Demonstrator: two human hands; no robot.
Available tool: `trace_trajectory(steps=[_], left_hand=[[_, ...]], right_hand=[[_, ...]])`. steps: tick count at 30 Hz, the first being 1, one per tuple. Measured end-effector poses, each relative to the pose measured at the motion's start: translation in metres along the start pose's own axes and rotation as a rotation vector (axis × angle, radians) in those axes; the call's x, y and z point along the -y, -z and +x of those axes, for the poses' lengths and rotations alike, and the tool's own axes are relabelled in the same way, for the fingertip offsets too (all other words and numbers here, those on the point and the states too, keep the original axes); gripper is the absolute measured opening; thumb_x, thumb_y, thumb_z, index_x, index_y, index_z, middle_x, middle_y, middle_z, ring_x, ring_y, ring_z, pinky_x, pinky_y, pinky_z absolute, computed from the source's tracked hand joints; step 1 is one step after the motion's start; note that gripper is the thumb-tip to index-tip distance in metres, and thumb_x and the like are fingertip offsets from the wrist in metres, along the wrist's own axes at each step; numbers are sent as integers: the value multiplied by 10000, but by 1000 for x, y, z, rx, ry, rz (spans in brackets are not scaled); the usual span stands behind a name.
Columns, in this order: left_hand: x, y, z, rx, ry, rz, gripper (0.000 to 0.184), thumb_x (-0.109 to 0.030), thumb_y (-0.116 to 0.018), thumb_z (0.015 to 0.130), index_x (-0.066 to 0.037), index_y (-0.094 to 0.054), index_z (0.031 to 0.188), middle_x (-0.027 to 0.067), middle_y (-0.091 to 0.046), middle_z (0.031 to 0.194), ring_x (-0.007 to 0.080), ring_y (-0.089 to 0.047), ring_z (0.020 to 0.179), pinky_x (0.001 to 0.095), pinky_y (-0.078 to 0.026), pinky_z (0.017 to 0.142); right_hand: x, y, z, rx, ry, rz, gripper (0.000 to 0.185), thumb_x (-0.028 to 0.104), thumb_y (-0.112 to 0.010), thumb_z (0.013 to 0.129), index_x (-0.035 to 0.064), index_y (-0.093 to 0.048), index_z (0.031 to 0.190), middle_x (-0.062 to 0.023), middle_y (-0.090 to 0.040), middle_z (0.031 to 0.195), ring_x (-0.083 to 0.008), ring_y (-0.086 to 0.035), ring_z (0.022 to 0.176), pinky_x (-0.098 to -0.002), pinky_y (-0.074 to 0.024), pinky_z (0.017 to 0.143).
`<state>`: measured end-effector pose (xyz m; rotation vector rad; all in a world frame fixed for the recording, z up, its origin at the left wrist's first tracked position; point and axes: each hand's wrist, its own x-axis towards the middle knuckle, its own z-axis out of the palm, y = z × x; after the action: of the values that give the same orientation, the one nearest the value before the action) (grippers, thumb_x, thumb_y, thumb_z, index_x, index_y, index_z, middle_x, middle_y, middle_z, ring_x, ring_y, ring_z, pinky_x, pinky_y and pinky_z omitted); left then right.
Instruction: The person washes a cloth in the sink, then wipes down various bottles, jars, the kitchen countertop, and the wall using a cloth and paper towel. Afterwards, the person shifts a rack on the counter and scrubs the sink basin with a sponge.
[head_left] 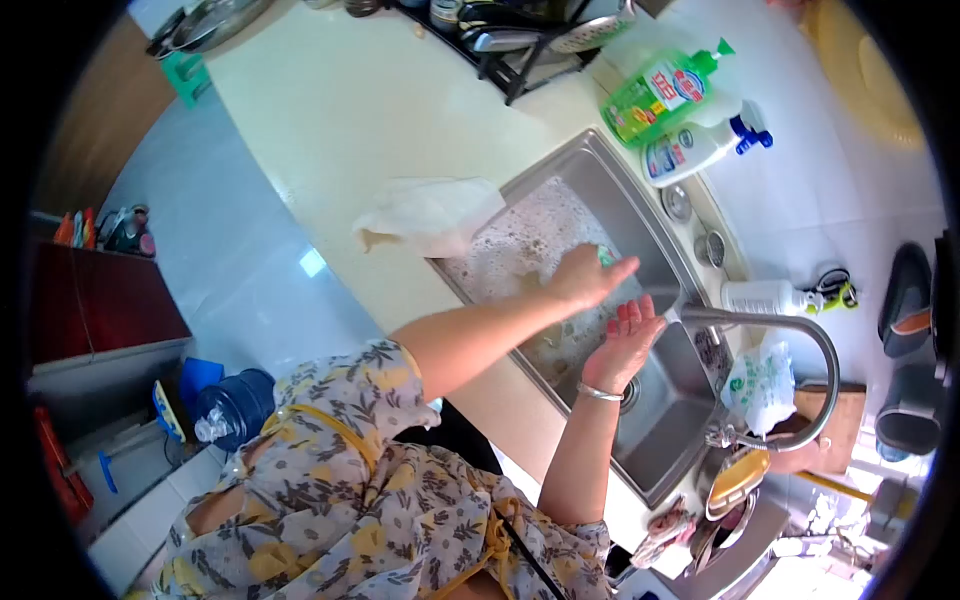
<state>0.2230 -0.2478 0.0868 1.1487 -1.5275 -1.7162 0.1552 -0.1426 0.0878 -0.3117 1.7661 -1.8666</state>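
one double sink [648, 250] of smooth grey metal is taking up the centre right of the frame, its two basins showing straight rims and rounded corners. the upper basin is holding cloudy foamy water [535, 235], speckled with pale bubbles and brownish patches. a slim curved metal faucet [760, 320] is arching in from the right, sending a blurred stream of water towards the hands.

the left hand [588, 275] is hovering over the foam at centre, thumb pointing right; its other fingers are mostly hiding, so i cannot tell whether they are grasping the small green patch [605, 256] beside them. just below, the right hand [625, 342] is turning its palm up, fingers released and loosely curving, a shiny rounded bracelet [600, 393] circling the wrist.

a thin, crumpled, whitish sheet [430, 212] is lying on the pale, smooth desk [320, 120], overlapping the sink's upper-left edge.
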Motion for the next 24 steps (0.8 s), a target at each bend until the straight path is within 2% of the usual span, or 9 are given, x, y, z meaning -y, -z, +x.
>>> trace_trajectory(steps=[5,8,10,11,12,15,17,21,24], left_hand=[[-8,25,12,82,33,97,510,-489,-627,834,3,-648,704,115,-576,504,243,-605,523,410,-474,552],[10,22,13,109,54,128,490,-458,-608,858,14,-651,733,171,-625,609,295,-644,620,432,-492,604],[66,9,21,-171,78,440,477,-423,-542,885,31,-677,830,234,-668,828,340,-670,761,425,-530,713],[99,7,29,-17,56,617,414,-357,-539,878,26,-670,964,211,-679,872,328,-669,779,413,-533,738],[56,17,-2,-62,223,308,412,-333,-536,868,14,-647,1061,196,-686,902,333,-664,844,415,-530,750],[22,35,-14,139,418,147,697,-578,-636,777,90,-617,975,180,-650,914,249,-611,846,395,-486,766],[16,52,-26,219,215,-282,706,-617,-636,786,53,-610,1008,137,-624,968,208,-571,916,360,-457,799],[-31,139,-85,179,62,-318,561,-434,-599,911,-28,-495,1285,69,-585,1044,145,-539,974,278,-433,892],[-30,203,-134,-136,34,-632,691,-423,-610,906,-63,-317,1418,65,-516,1208,157,-478,1116,304,-392,959]], right_hand=[[-9,13,0,-68,-9,-60,631,569,-341,970,37,-527,1255,-87,-546,1189,-192,-494,1084,-356,-331,987],[-26,18,10,-30,-18,-49,595,538,-367,974,35,-525,1251,-81,-560,1162,-187,-509,1033,-348,-359,945],[-52,29,20,-15,-137,-49,550,501,-390,975,39,-531,1237,-76,-567,1151,-182,-514,1011,-345,-373,919],[-60,22,28,-6,-237,-51,504,464,-413,975,43,-538,1223,-70,-573,1140,-178,-518,990,-342,-387,893],[-60,15,28,-3,-255,-69,452,420,-441,967,50,-543,1204,-64,-576,1135,-173,-521,975,-340,-394,875],[-47,-7,20,86,-262,-144,333,320,-502,939,69,-548,1153,-52,-584,1110,-159,-529,965,-324,-409,851],[-35,-30,9,223,-204,-23,285,268,-516,946,67,-538,1147,-49,-583,1094,-149,-538,955,-310,-429,834],[2,-92,-46,480,-89,14,226,193,-497,969,57,-540,1144,-54,-593,1045,-148,-563,874,-286,-472,766],[5,-142,-91,877,23,-271,265,156,-499,952,18,-545,1174,-80,-598,1019,-142,-569,772,-265,-487,673]])
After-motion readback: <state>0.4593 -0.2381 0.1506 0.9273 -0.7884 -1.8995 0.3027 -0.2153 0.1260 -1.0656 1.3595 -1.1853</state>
